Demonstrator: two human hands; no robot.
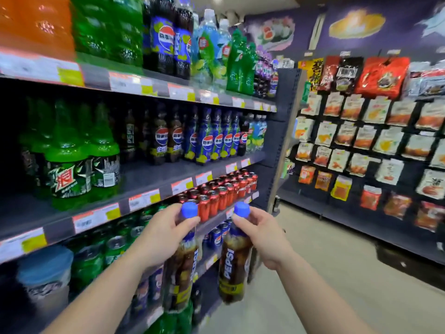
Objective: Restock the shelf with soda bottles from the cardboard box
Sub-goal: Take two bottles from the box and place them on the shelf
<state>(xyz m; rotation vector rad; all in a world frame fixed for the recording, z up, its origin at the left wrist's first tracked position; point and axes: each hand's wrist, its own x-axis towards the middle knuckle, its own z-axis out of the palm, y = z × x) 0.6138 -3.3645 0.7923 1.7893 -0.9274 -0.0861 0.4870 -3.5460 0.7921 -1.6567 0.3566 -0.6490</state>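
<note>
I hold two Pepsi bottles with blue caps upright in front of the drinks shelf [149, 179]. My left hand [163, 235] grips the neck of the left bottle [184, 268], just under its cap. My right hand [260, 235] grips the neck of the right bottle [233, 268] the same way. Both bottles hang at the height of the can shelves. The middle shelf has a bare stretch of board between green soda bottles [72, 165] and a row of Pepsi bottles [207, 138]. No cardboard box is in view.
Large bottles [168, 37] fill the top shelf. Red cans [224, 191] and green cans [115, 242] stand on lower shelves. A blue-lidded tub [45, 273] sits low on the left. Snack packets [361, 141] hang on the right-hand rack across a pale floor aisle [325, 273].
</note>
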